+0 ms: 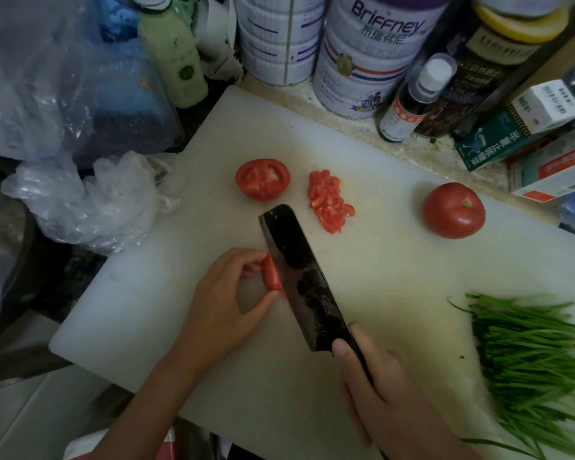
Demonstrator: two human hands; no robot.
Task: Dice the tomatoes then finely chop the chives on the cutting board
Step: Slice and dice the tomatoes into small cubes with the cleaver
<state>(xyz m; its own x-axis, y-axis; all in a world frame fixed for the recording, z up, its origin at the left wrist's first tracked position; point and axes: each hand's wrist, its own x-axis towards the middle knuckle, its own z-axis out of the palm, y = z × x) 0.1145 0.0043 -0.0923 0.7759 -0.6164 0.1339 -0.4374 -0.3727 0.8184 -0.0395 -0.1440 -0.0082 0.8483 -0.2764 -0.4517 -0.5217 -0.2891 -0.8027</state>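
Note:
On the white cutting board [186, 300], my left hand [223, 307] pinches a red tomato slice [272, 274] between thumb and fingertips. My right hand [389, 396] grips the handle of a dark cleaver [299, 277], whose blade stands right against the slice. Farther back lie a cut tomato half [263, 179], cut face up, and a small heap of diced tomato [328, 202]. A whole tomato [453, 210] sits to the right. A bundle of green chives [531, 356] lies at the board's right end.
Crumpled plastic bags [90, 200] crowd the board's left edge. Behind the board stand tall tins [362, 58], a pale green bottle [173, 51], a small dark bottle [412, 101] and several cardboard boxes [518, 127] at the back right.

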